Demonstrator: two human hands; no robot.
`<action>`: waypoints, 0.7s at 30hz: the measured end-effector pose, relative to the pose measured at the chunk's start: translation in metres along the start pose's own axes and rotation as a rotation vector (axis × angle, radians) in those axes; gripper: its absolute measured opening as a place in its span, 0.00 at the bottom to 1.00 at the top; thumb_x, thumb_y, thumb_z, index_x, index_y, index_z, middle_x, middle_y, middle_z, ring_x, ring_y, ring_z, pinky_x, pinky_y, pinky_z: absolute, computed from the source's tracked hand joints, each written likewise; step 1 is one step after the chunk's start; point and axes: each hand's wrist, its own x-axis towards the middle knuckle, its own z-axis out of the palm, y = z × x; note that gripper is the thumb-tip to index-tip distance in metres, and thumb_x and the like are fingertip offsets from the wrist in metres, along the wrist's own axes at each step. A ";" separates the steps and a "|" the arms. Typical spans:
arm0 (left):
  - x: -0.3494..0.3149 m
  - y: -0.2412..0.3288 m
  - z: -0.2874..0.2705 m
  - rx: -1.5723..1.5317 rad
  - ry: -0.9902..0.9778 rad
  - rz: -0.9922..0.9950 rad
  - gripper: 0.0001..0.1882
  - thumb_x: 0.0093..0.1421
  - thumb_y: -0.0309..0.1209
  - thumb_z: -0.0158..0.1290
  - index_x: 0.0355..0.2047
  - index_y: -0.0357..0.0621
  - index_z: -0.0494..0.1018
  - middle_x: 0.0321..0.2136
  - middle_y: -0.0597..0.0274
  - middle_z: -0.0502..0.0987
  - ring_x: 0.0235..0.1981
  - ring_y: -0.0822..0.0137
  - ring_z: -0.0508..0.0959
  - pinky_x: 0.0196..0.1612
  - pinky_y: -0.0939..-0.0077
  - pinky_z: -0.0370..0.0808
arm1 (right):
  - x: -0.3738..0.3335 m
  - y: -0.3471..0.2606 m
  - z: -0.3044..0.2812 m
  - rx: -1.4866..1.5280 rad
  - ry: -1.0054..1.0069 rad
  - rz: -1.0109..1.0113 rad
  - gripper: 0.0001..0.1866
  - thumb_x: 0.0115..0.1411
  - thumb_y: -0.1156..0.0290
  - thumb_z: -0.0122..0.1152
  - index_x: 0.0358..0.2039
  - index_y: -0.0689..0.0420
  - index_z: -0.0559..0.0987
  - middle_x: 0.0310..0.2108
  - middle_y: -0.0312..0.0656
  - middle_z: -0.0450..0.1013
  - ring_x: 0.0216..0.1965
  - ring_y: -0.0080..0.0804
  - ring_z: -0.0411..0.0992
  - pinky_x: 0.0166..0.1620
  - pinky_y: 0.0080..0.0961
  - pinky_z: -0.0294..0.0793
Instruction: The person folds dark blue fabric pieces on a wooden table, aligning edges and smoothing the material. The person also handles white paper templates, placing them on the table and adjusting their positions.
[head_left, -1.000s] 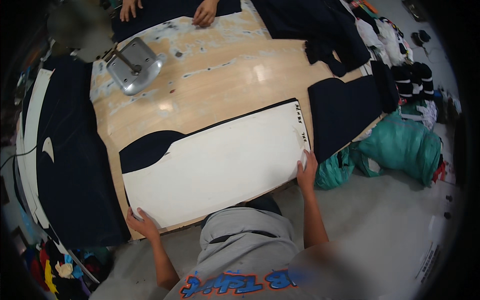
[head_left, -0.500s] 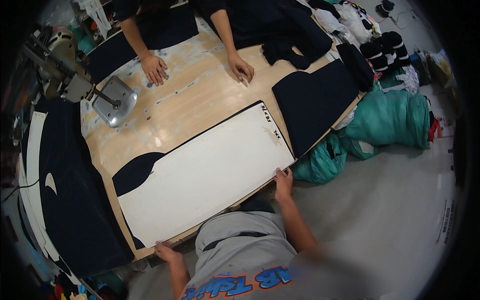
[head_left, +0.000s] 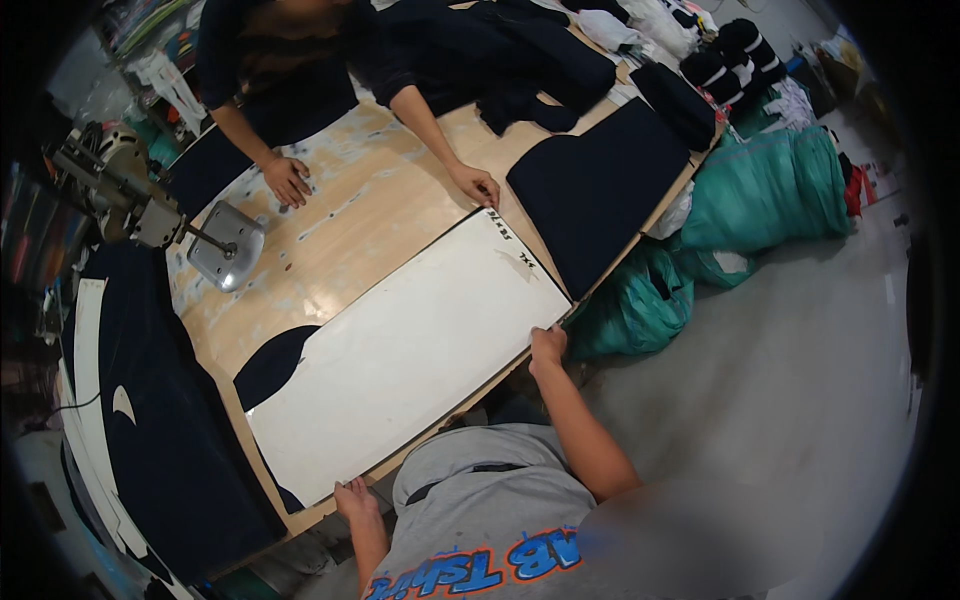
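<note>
A large white card pattern template [head_left: 410, 350] lies flat over dark navy fabric [head_left: 278, 362], which shows past its far left end. My left hand [head_left: 358, 497] is closed at the near edge of the template, close to its lower left corner. With its fingers bent round the same edge, my right hand [head_left: 548, 346] grips near the right corner. Parts of the fingers are hidden under the edge. Across the table, a co-worker's hand [head_left: 475, 187] touches the template's far corner, while that person's other hand [head_left: 287, 182] rests on the wooden tabletop [head_left: 340, 250].
A fabric cutting machine [head_left: 228, 245] with a metal base plate stands at the left of the table. Cut navy pieces [head_left: 600, 190] lie right of the template, and more navy cloth [head_left: 180, 430] at the left. Green plastic bundles [head_left: 770, 195] sit on the floor at the right.
The co-worker's hand has come from the bare tabletop to the template's far corner, and that person leans further into view. My hands stay at the near edge; the whole view has shifted slightly.
</note>
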 end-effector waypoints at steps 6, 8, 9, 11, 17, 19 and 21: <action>0.011 0.000 -0.002 0.021 -0.018 0.015 0.38 0.78 0.42 0.43 0.78 0.32 0.46 0.75 0.37 0.54 0.73 0.49 0.64 0.75 0.55 0.66 | 0.001 -0.001 0.010 -0.307 0.066 -0.111 0.28 0.60 0.80 0.58 0.62 0.75 0.74 0.59 0.69 0.74 0.62 0.63 0.74 0.67 0.44 0.73; 0.014 0.004 0.000 0.004 -0.018 -0.012 0.36 0.78 0.41 0.43 0.76 0.28 0.49 0.73 0.37 0.56 0.72 0.49 0.65 0.74 0.55 0.67 | -0.009 -0.017 0.014 -0.325 0.062 -0.094 0.28 0.60 0.79 0.58 0.62 0.75 0.74 0.61 0.71 0.72 0.64 0.63 0.73 0.68 0.45 0.72; 0.011 0.005 0.004 -0.006 -0.020 -0.033 0.36 0.78 0.41 0.43 0.74 0.26 0.50 0.72 0.37 0.57 0.71 0.50 0.66 0.74 0.56 0.68 | -0.008 -0.017 0.015 -0.326 0.075 -0.100 0.28 0.60 0.80 0.58 0.61 0.75 0.74 0.61 0.71 0.71 0.63 0.64 0.73 0.68 0.45 0.72; 0.003 0.004 0.009 -0.008 -0.039 -0.014 0.34 0.77 0.41 0.42 0.72 0.25 0.53 0.71 0.38 0.58 0.70 0.50 0.67 0.73 0.56 0.69 | -0.006 -0.017 0.018 -0.327 0.100 -0.111 0.28 0.59 0.80 0.58 0.61 0.75 0.75 0.62 0.72 0.71 0.62 0.65 0.73 0.67 0.46 0.73; 0.000 0.000 0.015 0.032 0.035 -0.002 0.28 0.76 0.41 0.46 0.66 0.30 0.63 0.63 0.43 0.67 0.63 0.54 0.72 0.68 0.60 0.73 | 0.026 0.006 0.023 -0.256 0.063 -0.152 0.22 0.57 0.80 0.57 0.53 0.75 0.79 0.56 0.75 0.74 0.56 0.70 0.77 0.61 0.51 0.77; 0.004 -0.004 0.011 0.013 0.056 -0.029 0.24 0.76 0.41 0.48 0.62 0.34 0.67 0.58 0.48 0.73 0.58 0.57 0.76 0.64 0.63 0.76 | 0.038 0.015 0.030 -0.333 0.075 -0.202 0.20 0.57 0.80 0.57 0.50 0.74 0.79 0.53 0.72 0.77 0.52 0.64 0.79 0.58 0.49 0.78; 0.003 -0.005 0.005 -0.031 0.036 -0.032 0.21 0.76 0.40 0.49 0.60 0.38 0.70 0.54 0.53 0.76 0.54 0.59 0.78 0.58 0.64 0.80 | 0.046 0.025 0.032 -0.266 0.049 -0.225 0.19 0.57 0.79 0.57 0.48 0.73 0.80 0.47 0.62 0.81 0.47 0.54 0.80 0.52 0.46 0.79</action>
